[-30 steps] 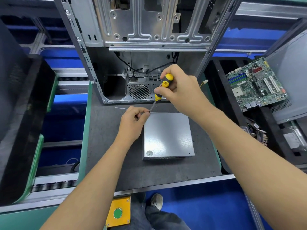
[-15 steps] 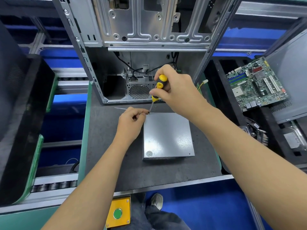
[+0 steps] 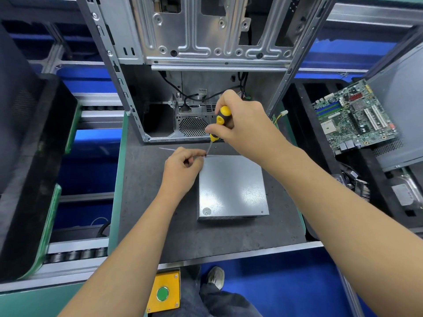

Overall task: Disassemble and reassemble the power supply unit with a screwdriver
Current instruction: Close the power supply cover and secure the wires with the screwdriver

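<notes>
Head view. The power supply unit (image 3: 232, 187), a closed grey metal box, lies flat on the dark counter (image 3: 146, 202), just in front of an open computer chassis (image 3: 206, 42) that stands at the far edge. Its near left corner carries a round sticker.

The right hand (image 3: 242, 128) is curled around the yellow-and-black handle of a screwdriver (image 3: 217, 124). The tool is tilted, handle high and away, shaft running down and toward the person. Its tip sits at the far left corner of the unit's top face.

The left hand (image 3: 183, 167) rests at that same corner, against the unit's left edge. Its fingers are curled in, thumb and forefinger pinched together right at the screwdriver tip. What they pinch is too small to make out. A thin pale strip (image 3: 167, 149) lies on the counter just beyond this hand.

Black cables hang inside the chassis above a perforated fan grille (image 3: 192, 126). To the right, well apart from the unit, a green motherboard (image 3: 352, 117) leans in a black tray (image 3: 297, 115). A large black bin (image 3: 34, 156) stands to the left beside a roller conveyor (image 3: 75, 256). Below the counter's near edge sits a yellow box with a green button (image 3: 163, 293). A shoe (image 3: 216, 276) and a trouser leg show on the blue floor.
</notes>
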`<control>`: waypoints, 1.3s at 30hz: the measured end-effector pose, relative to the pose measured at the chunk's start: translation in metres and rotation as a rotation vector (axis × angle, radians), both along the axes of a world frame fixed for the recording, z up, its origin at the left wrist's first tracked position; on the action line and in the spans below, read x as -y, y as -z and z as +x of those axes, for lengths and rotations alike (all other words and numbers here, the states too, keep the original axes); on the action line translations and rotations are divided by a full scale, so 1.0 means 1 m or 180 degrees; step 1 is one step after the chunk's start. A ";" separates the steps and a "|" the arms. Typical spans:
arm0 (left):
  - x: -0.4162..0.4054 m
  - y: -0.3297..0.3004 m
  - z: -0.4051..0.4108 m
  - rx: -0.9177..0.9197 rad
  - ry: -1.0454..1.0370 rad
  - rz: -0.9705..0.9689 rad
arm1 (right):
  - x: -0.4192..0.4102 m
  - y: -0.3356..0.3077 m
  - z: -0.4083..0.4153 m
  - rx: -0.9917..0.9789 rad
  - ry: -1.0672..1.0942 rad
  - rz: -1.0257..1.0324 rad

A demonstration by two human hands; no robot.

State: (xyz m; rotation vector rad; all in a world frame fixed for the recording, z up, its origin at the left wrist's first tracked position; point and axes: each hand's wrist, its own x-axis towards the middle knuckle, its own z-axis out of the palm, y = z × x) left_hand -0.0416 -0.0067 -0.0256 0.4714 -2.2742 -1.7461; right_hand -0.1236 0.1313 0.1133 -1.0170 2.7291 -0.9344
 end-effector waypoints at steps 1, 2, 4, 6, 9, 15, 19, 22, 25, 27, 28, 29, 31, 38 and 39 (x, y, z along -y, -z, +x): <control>0.000 -0.001 0.000 -0.0006 -0.0011 -0.0005 | 0.001 -0.001 0.000 -0.0061 0.0000 0.0080; -0.001 -0.001 -0.001 -0.0011 -0.0022 -0.0016 | 0.002 -0.002 -0.001 -0.0155 -0.0016 0.0195; -0.002 -0.002 -0.001 -0.0010 -0.0036 -0.0066 | 0.005 -0.004 -0.002 -0.0425 -0.0093 0.0541; -0.003 -0.003 -0.003 -0.0003 -0.0042 -0.0168 | 0.009 -0.008 -0.003 -0.0551 -0.0150 0.0971; -0.003 -0.003 -0.004 -0.0008 -0.0032 -0.0259 | 0.008 -0.017 -0.006 -0.0215 -0.0334 0.1133; 0.004 0.006 -0.003 0.0385 -0.0537 0.0975 | 0.018 -0.024 -0.004 -0.0671 -0.0439 0.2004; 0.007 0.012 -0.004 0.0656 -0.0905 0.2135 | 0.021 -0.032 -0.005 -0.0179 -0.0675 0.1963; 0.010 0.015 0.001 0.0644 -0.0906 0.2425 | 0.025 -0.034 -0.008 -0.0401 -0.0793 0.2161; 0.013 0.018 0.005 0.0599 -0.0911 0.2697 | 0.029 -0.035 -0.007 -0.0594 -0.0488 0.2471; 0.013 0.022 0.007 0.0616 -0.0963 0.2795 | 0.026 -0.038 -0.010 -0.0224 -0.0576 0.2382; 0.013 0.023 0.008 0.0636 -0.1012 0.2818 | 0.025 -0.040 -0.011 -0.0100 -0.0666 0.2305; 0.013 0.022 0.009 0.0671 -0.1074 0.2812 | 0.025 -0.040 -0.012 -0.0102 -0.0706 0.2263; 0.013 0.023 0.010 0.0818 -0.1170 0.2604 | 0.029 -0.038 -0.008 -0.0392 -0.0588 0.2311; 0.018 0.017 0.012 0.0924 -0.1099 0.2294 | 0.030 -0.039 -0.009 -0.0029 -0.0612 0.2123; 0.019 0.016 0.012 0.0904 -0.1069 0.2389 | 0.031 -0.038 -0.008 -0.0147 -0.0542 0.2200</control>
